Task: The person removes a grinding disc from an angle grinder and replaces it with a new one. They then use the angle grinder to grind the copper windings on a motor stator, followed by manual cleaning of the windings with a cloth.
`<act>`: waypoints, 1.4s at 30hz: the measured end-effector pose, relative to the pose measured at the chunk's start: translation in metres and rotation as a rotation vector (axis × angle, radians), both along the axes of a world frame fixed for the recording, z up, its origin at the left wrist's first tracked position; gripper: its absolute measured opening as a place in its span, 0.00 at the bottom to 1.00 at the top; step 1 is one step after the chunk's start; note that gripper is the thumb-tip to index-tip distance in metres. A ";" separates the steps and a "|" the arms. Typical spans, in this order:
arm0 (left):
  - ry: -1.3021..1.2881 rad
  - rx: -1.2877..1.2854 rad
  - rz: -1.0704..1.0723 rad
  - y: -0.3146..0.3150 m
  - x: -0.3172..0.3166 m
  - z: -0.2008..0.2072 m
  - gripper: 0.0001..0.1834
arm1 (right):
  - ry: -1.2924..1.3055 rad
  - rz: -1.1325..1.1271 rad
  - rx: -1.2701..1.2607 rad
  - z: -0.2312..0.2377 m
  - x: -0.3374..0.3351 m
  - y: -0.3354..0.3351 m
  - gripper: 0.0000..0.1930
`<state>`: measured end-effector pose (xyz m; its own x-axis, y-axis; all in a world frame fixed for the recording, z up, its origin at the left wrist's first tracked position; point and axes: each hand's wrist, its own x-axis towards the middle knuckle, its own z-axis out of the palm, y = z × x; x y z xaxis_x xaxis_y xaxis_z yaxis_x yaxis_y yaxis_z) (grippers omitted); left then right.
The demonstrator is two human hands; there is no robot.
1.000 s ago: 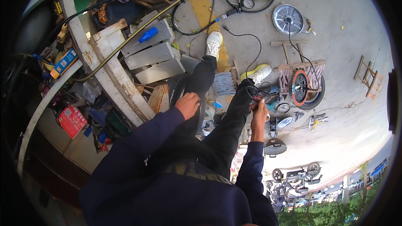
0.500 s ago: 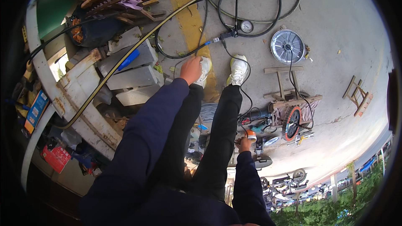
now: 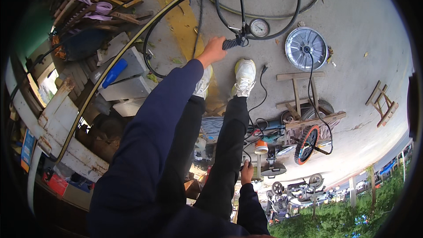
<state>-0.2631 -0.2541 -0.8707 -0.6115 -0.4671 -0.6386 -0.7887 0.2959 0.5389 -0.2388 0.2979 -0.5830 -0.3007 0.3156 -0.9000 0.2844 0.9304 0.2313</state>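
My left hand [image 3: 213,52] is closed around the hose end of a tire inflator [image 3: 232,43], hiding the coupling there. The inflator has a ribbed black grip and a round dial gauge [image 3: 259,27] at its far side. A black hose runs up from it. My right hand [image 3: 246,172] is low beside my right leg, its fingers closed on a black power cord [image 3: 251,153]. That cord leads up past my right shoe, where its plug [image 3: 265,68] shows.
A silver wheel hub [image 3: 306,49] lies to the right, above a wooden stand [image 3: 299,76] and an orange-rimmed wheel [image 3: 307,144]. A small wooden stool [image 3: 381,104] stands farther right. Metal blocks [image 3: 128,89] and a rusty white frame [image 3: 83,161] crowd the left. An orange-and-white cup [image 3: 261,147] sits near the right hand.
My left hand has moved up and right from beside my left shoe onto the inflator. My right hand has drawn back toward me with the cord. The cord's plug end is now apart from the inflator.
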 end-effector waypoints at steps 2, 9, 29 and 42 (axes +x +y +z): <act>0.117 0.151 0.097 0.016 0.002 0.067 0.23 | -0.053 -0.115 -0.081 -0.022 0.003 0.031 0.33; 0.348 0.792 0.571 0.015 0.018 0.357 0.16 | 0.160 0.185 -0.591 0.011 -0.081 -0.177 0.25; 0.938 0.530 0.693 -0.037 0.072 0.764 0.13 | -0.165 0.176 -1.471 0.368 -0.062 -0.426 0.21; 0.937 0.512 0.614 0.152 0.190 0.791 0.15 | -0.401 1.191 -1.319 0.385 -0.098 -0.301 0.17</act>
<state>-0.0735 -0.1026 -0.0800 -0.6996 -0.6634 -0.2655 0.0310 -0.3994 0.9163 -0.3366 -0.0028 -0.1983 0.4647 -0.7792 -0.4206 -0.4746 0.1819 -0.8612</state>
